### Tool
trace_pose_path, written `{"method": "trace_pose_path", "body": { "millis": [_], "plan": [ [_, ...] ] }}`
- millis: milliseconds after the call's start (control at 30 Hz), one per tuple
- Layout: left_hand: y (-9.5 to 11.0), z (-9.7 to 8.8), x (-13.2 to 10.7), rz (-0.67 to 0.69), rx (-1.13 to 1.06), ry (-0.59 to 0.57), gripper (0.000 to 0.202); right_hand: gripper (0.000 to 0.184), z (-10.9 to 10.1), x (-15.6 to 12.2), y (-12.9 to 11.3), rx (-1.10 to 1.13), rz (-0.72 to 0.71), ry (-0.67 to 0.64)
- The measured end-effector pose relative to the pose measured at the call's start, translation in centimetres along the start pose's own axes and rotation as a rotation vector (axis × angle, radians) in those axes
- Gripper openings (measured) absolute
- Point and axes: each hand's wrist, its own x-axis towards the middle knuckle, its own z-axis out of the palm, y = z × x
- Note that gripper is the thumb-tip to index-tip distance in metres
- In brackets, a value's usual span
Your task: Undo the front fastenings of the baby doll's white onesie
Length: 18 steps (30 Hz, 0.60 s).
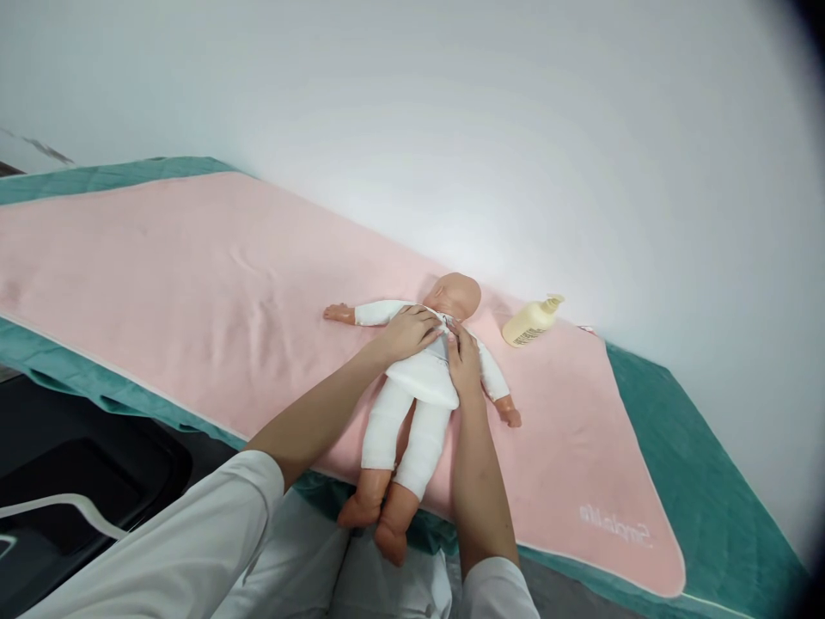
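Two bare hands meet on the chest of a baby doll (422,378) in the one head view. The left hand (408,332) lies flat across the doll's upper chest, fingers spread toward the collar; the right hand (464,361) rests just beside it with fingertips pinched at the neckline of the doll's white suit, where a small fastening seems to sit, too small to make out. The left grip is apart and pressing lightly, likely steadying the cloth; the right grip is together on the suit's front edge.

The doll lies on its back on a pink towel (193,275), head toward the wall (451,103), arms out to the sides, bare feet hanging over the near edge close to the person's body. That position keeps the chest within easy reach of both forearms. A green sheet (696,447) under the towel covers the worktop.

A cream pump bottle (529,321) lies on its side on the towel, near the doll's head. Its printing is too small to read. Pale embroidered writing (615,524) in the towel's near corner appears upside down and I cannot read it with certainty.
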Motion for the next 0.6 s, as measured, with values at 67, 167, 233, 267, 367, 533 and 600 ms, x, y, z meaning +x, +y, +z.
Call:
{"method": "trace_pose_path", "body": {
  "millis": [67,167,233,267,367,533,600],
  "plan": [
    [0.0,0.1,0.0,-0.003,-0.013,0.004,0.036,0.053,0.1,-0.1,0.0,0.016,0.015,0.004],
    [-0.1,0.2,-0.1,-0.007,-0.062,0.068,0.037,0.053,0.0,-0.4,-0.1,0.075,0.023,0.058],
    [-0.2,0.1,-0.4,-0.006,-0.118,0.147,0.038,0.05,-0.2,-0.7,-0.4,0.134,0.017,0.133],
    [-0.2,0.0,-0.7,-0.01,-0.149,0.191,0.038,0.049,-0.3,-0.8,-0.6,0.159,0.012,0.175],
    [0.1,-0.6,-1.6,-0.037,-0.229,0.308,0.038,0.045,-0.9,-1.5,-1.2,0.191,-0.003,0.302],
    [1.2,-1.5,-3.2,-0.013,-0.334,0.384,0.039,0.042,-1.4,-3.7,-2.6,0.21,-0.013,0.403],
    [1.7,-1.6,-3.8,0.005,-0.358,0.4,0.04,0.039,-1.3,-5.1,-3.2,0.211,-0.034,0.394]
  ]
}}
